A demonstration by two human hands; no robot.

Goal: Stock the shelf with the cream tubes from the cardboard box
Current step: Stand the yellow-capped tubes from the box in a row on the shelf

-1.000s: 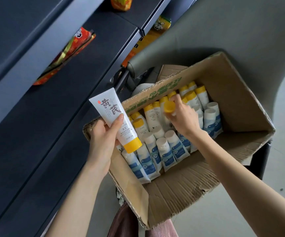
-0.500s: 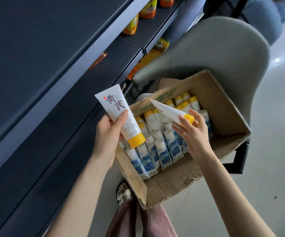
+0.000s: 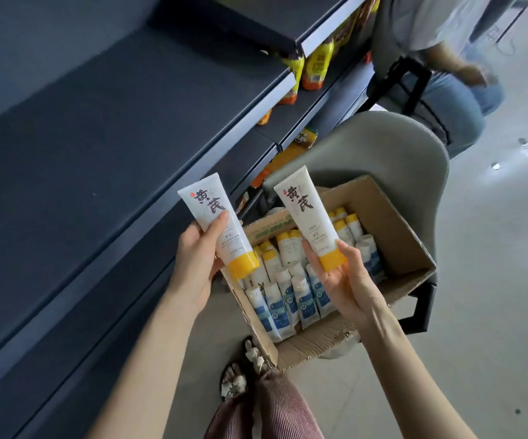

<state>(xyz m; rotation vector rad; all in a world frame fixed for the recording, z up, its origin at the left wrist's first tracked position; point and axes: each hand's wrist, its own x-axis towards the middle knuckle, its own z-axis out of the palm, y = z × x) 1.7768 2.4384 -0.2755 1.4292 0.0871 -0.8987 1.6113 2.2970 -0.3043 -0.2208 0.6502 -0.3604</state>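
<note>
My left hand (image 3: 197, 258) grips a white cream tube with a yellow cap (image 3: 213, 217), cap down, above the box's left edge. My right hand (image 3: 342, 280) holds a second, matching tube (image 3: 305, 213) upright over the box, cap in the palm. The open cardboard box (image 3: 392, 217) rests on a grey chair and holds several more tubes: yellow-capped ones (image 3: 285, 251) at the back, white ones with blue labels (image 3: 288, 302) in front. The dark blue shelf (image 3: 114, 128) runs along the left, its nearest boards bare.
The grey chair (image 3: 392, 153) has a black frame at the right. Yellow and orange packets (image 3: 316, 64) stand on shelves further along. Another person in jeans (image 3: 459, 99) is at the top right. My striped trousers and sandalled foot (image 3: 240, 378) are below the box on the grey floor.
My right hand lifted a yellow-capped tube out of the box and turned it upright beside the left one. The view has swung upward and back, showing more shelf and the other person.
</note>
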